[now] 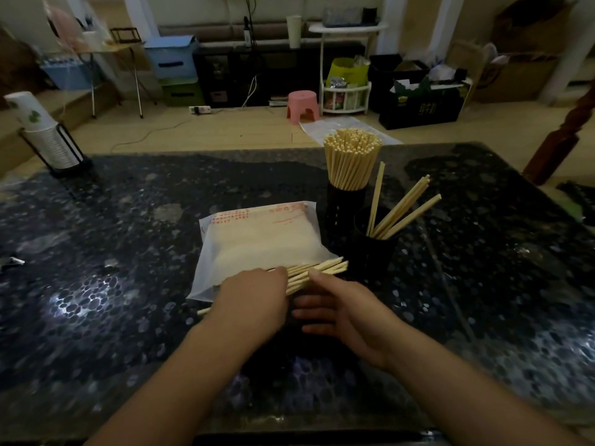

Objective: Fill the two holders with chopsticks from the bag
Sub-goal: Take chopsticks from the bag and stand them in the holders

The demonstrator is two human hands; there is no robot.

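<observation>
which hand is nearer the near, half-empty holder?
Right. The right hand lies just in front of the near holder, thumb on the loose chopsticks; the left hand is further left, at the bag mouth.

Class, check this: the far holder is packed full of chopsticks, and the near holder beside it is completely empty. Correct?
Not quite. In the head view the far holder is packed full, but the near holder is not empty: a few chopsticks lean in it.

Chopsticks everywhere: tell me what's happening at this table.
A person is refilling two black holders from a white bag. The left hand grips a bundle of chopsticks at the bag's open end, while the right hand steadies it. The far holder is packed; the near holder has only a few.
</observation>
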